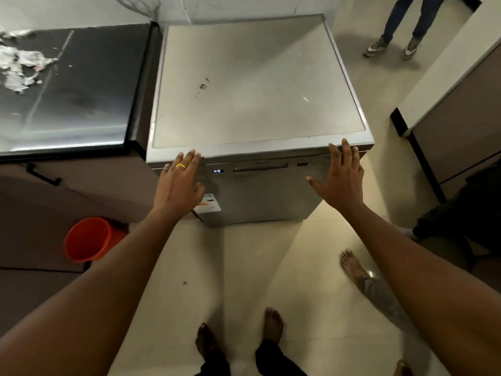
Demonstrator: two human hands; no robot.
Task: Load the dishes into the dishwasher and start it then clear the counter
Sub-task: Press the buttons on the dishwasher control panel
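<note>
The silver dishwasher [254, 85] stands in the middle of the view with its door closed and a small lit display [218, 171] on the front panel. A recessed handle [260, 168] runs along the top of the door. My left hand [177, 183], with a gold ring, lies flat with straight fingers against the upper left of the door, fingertips at the top edge. My right hand [342, 176] is spread flat against the upper right of the door. Neither hand holds anything. No dishes are in view.
A black counter [81, 85] lies to the left with crumpled white scraps [19, 66] on it. An orange bucket [86, 238] stands on the floor at lower left. A person's legs [401, 25] are at the back right, another bare foot [352, 265] near my right.
</note>
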